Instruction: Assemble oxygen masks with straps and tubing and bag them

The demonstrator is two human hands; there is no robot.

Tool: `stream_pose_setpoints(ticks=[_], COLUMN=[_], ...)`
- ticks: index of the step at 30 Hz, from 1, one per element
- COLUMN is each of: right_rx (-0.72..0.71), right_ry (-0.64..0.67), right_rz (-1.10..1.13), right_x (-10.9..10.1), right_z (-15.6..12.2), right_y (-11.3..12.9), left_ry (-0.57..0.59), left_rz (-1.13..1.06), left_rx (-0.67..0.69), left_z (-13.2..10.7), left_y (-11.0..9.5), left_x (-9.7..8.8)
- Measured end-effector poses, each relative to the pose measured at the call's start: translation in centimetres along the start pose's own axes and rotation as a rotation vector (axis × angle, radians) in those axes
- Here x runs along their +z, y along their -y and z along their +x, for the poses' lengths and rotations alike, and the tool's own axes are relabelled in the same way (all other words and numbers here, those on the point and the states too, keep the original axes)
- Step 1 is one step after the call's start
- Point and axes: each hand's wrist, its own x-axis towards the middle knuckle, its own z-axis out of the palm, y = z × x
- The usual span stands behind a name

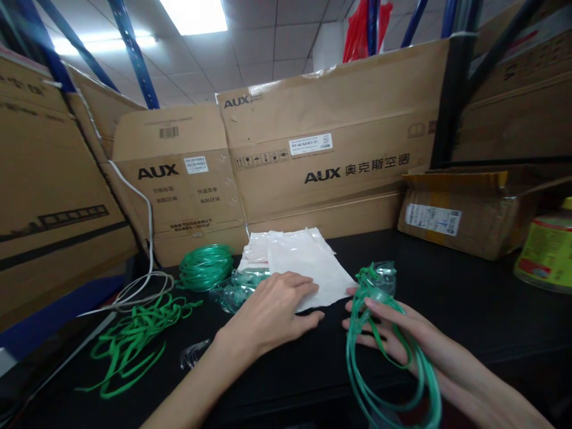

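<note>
My right hand (393, 333) grips a coil of translucent green tubing (353, 363), which hangs in loops below the fingers. At its top are a clear plastic piece (386, 277), perhaps part of a mask, and a bunched green strap (367, 274). My left hand (279, 304) lies palm down, fingers stretched over the lower edge of a white paper-like pouch (308, 262). That pouch rests on more white pouches (254, 247). Just left of this hand sit clear greenish plastic pieces (239, 289), partly hidden by it.
Another green tubing coil (205, 266), loose green straps (134, 333) and small metal-looking strips (194, 354) lie left on the black table (473, 304). A white cable (149, 232) runs there. Cardboard panels (330, 143) stand behind. An open box (451, 214) and a yellow-labelled jar (547, 247) stand right.
</note>
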Motion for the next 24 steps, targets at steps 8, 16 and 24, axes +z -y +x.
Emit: stream_pose_setpoints(ticks=[8, 16, 24], right_rx=[0.011, 0.029, 0.058], right_ry=[0.004, 0.025, 0.189], right_rz=[0.002, -0.081, -0.261], right_x=[0.0, 0.5, 3.1], right_z=[0.1, -0.5, -0.4], right_y=[-0.1, -0.2, -1.6], left_ry=[0.097, -0.004, -0.197], left_rz=[-0.085, -0.140, -0.169], left_rx=[-0.077, -0.081, -0.029], left_z=[0.9, 1.0, 1.2], left_y=[2.0, 2.2, 1.0], left_x=[1.8, 2.1, 2.4])
